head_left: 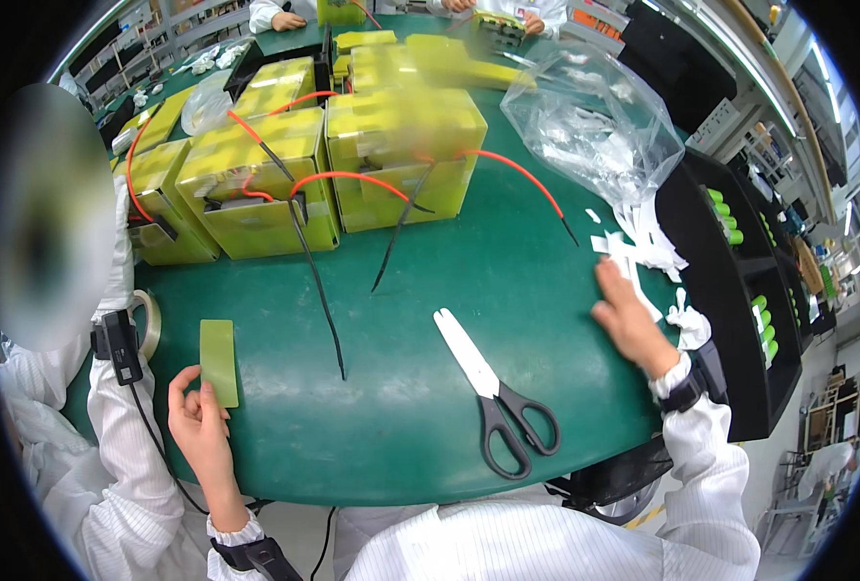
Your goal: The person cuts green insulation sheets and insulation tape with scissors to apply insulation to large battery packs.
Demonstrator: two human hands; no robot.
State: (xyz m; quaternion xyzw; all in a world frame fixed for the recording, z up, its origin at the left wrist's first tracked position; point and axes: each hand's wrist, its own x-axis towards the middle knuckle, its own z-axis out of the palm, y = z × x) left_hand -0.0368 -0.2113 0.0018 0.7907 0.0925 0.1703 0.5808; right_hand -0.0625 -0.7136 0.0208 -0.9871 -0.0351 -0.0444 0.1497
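Observation:
Between the fingers of my left hand [200, 426] is the lower edge of a small yellow-green rectangular sheet [219, 360], held at the front left of the green table. My right hand [631, 320] lies at the right side with its fingers stretched out, beside white paper strips [643, 247]; whether it touches them I cannot tell. A pair of scissors [493, 392] with black handles rests between my hands, blades slightly apart and pointing away. Beyond it stand several yellow-green wrapped battery packs [256, 208] with red and black wires [357, 176].
A clear plastic bag [595, 126] of white scraps sits at the far right. The black rack [740, 290] beside it holds green cylindrical cells [764, 329]. At left are a tape roll [147, 324] and a co-worker's white sleeve [125, 426]. Other people work across the green table [401, 445].

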